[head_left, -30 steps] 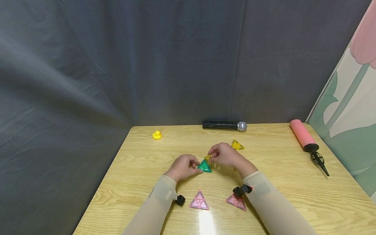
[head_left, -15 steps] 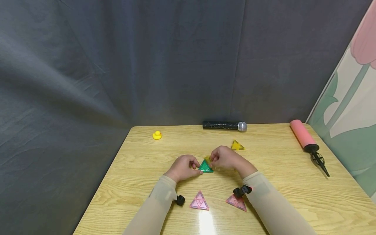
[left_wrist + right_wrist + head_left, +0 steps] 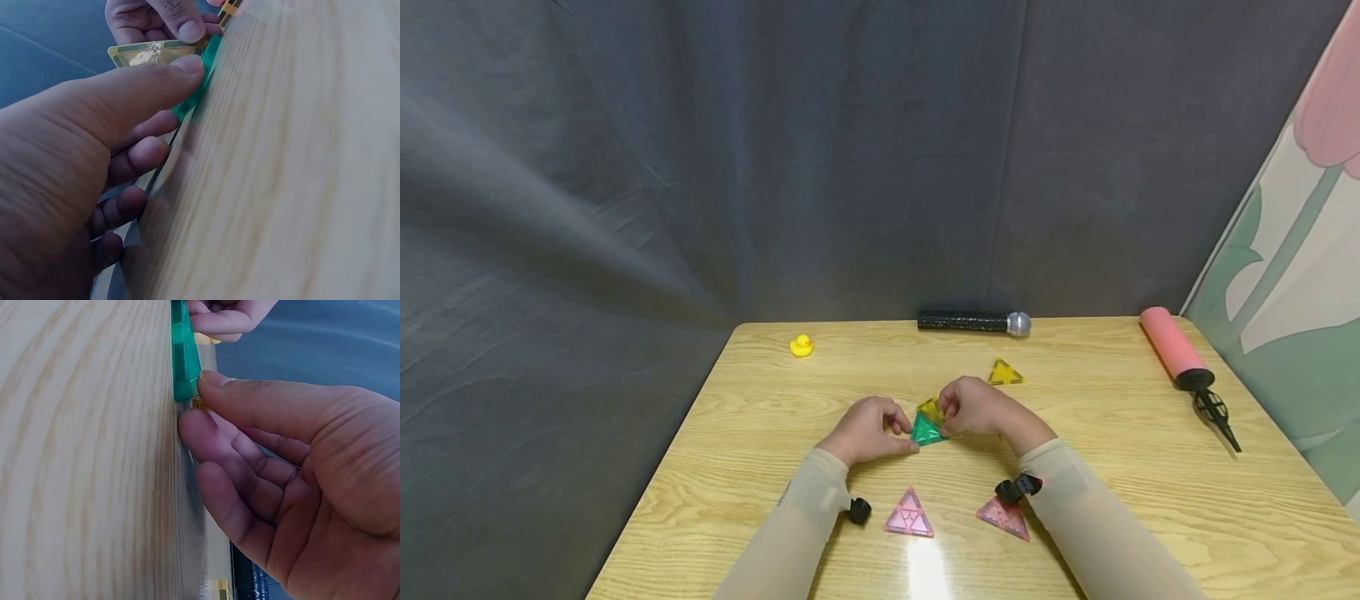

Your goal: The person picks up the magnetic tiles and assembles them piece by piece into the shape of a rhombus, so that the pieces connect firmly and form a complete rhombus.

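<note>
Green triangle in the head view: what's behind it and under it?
A yellow triangle shows behind it, partly covered by the right hand. Anything under the green triangle cannot be seen.

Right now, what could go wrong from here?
The raised translucent yellow triangular tile could topple beside the translucent green triangular tile if the right grip slips. The left grip, touching the green tile, might push it out of line. In the head view, the right wrist's black camera overlaps one pink triangular tile and might knock it.
</note>
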Available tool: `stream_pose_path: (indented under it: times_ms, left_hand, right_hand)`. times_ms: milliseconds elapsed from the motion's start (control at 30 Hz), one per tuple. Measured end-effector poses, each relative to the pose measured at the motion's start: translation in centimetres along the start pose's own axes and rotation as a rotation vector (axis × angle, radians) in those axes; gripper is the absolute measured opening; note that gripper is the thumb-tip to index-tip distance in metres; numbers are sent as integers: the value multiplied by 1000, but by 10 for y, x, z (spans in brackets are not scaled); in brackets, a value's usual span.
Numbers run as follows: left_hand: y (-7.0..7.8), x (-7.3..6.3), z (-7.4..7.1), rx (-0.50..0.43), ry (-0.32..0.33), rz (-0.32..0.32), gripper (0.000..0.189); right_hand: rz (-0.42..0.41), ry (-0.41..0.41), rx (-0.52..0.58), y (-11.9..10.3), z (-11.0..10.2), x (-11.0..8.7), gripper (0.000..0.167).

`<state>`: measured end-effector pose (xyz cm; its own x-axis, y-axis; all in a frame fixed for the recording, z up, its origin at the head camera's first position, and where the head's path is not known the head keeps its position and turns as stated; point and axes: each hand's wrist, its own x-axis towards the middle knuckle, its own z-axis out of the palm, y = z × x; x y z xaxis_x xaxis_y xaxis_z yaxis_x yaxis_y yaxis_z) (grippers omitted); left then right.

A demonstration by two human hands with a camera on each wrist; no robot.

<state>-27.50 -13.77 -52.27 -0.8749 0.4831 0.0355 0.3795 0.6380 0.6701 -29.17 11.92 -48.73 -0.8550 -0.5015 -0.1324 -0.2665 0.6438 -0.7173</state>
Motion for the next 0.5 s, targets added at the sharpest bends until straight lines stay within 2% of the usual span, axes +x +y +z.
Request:
stream_pose_path:
  times_ms: [300,500]
  left_hand:
    - [-2,0,0,2,-19,28,22]
    - [0,-1,-1,2,-18,19,23]
  right_hand:
    - [-4,-8,3,2,3,0,23]
    - [10,-7,5,3,4,1,23]
